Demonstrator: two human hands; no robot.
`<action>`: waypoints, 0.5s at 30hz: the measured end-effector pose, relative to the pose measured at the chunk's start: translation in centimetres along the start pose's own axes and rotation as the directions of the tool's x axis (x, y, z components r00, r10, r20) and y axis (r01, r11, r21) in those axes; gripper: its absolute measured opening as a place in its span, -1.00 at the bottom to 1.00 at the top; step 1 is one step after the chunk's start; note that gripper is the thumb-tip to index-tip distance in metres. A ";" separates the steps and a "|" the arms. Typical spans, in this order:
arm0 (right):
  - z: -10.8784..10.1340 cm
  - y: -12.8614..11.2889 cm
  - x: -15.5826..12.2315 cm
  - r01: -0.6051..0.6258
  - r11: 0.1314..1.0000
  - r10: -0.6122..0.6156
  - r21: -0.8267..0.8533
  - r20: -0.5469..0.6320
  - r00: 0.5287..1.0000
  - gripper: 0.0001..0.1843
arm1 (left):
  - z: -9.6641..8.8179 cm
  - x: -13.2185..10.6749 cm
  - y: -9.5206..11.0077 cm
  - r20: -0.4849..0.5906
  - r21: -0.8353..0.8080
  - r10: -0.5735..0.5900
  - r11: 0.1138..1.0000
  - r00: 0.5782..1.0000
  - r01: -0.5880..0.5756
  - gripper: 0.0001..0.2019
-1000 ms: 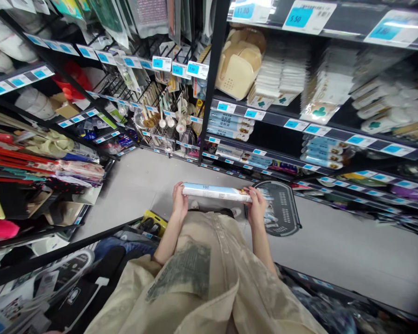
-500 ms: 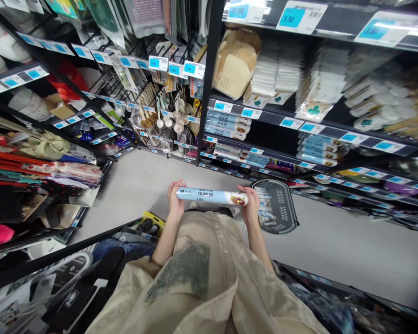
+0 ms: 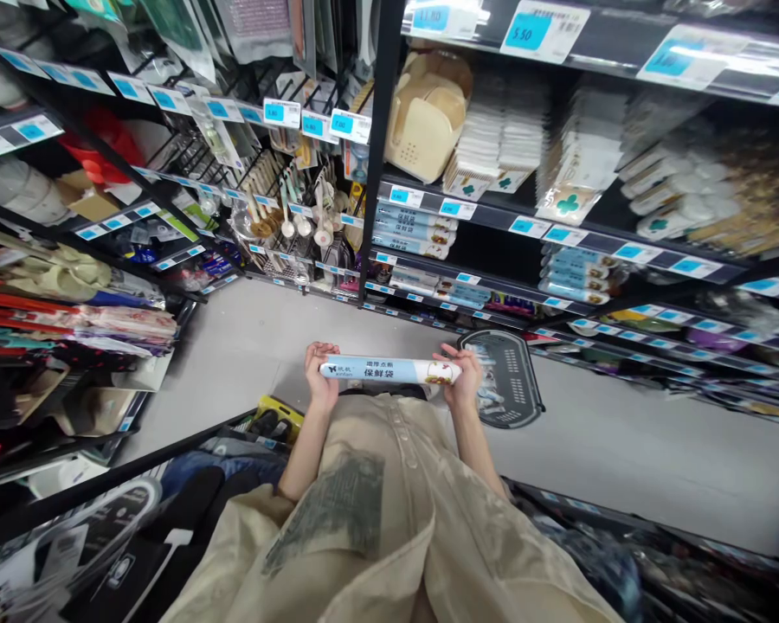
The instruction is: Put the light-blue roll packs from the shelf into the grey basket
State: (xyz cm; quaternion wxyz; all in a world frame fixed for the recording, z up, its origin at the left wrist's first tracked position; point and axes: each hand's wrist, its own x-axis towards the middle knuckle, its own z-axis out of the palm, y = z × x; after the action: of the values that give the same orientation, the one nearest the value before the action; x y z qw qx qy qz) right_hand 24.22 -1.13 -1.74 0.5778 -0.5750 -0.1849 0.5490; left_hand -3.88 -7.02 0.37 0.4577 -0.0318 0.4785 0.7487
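Observation:
A long blue-and-white roll of food storage bags (image 3: pixel 389 370) is held level in front of my waist. My left hand (image 3: pixel 321 378) is closed round its left end, the thumb side against the wrapper. At the other end, my right hand (image 3: pixel 462 378) grips the roll beside its printed food picture. The label with large dark characters faces up toward me. Just beyond my right hand, a dark basket (image 3: pixel 518 381) stands on the floor with several light packets inside.
Similar bag rolls (image 3: pixel 412 232) lie stacked on the shelf ahead, with more rolls (image 3: pixel 575 275) farther right. Hanging spoons (image 3: pixel 289 212) fill a rack at the back. Racks of goods flank the grey floor (image 3: pixel 253 333). Clothing-like goods (image 3: pixel 201 463) are close on my left.
The roll has turned slightly in my hands, so its label lines sit differently and the lower number no longer shows. The whole view has shifted a little. Both hands keep their hold.

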 end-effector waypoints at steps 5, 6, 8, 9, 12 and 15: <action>0.2 0.0 0.2 0.007 0.999 -0.005 -0.048 0.029 1.000 -0.72 | 0.2 0.3 -0.2 -0.042 -0.007 -0.008 1.000 0.999 0.008 -0.72; 0.0 0.1 0.2 -0.005 0.997 0.010 -0.078 0.065 0.998 -0.73 | 0.2 0.4 -0.2 -0.056 -0.008 -0.013 1.000 0.998 0.012 -0.73; -0.4 0.1 0.3 -0.047 0.981 0.078 -0.186 0.160 0.984 -0.78 | 0.2 0.8 -0.1 -0.079 0.002 -0.025 1.000 0.997 0.026 -0.74; -0.8 0.1 0.4 -0.080 0.961 0.140 -0.265 0.215 0.966 -0.79 | 0.1 1.0 -0.1 -0.084 0.017 -0.029 0.999 0.996 0.031 -0.74; -2.1 -0.5 0.2 -0.142 0.817 0.399 -0.559 0.371 0.839 -0.73 | -0.2 1.7 0.3 -0.082 0.080 -0.012 0.997 0.997 0.019 -0.77; -3.2 -1.8 -0.1 -0.058 0.646 0.634 -0.761 0.492 0.597 -0.57 | -0.5 2.3 0.2 -0.057 0.133 0.012 0.991 0.998 -0.005 -0.80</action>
State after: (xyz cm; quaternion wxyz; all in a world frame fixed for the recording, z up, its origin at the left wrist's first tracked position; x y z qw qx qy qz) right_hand 27.64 -2.16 -0.98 0.0731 -0.5016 -0.4572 0.7307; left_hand -5.56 -5.91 -0.86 0.4415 -0.0208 0.5405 0.7159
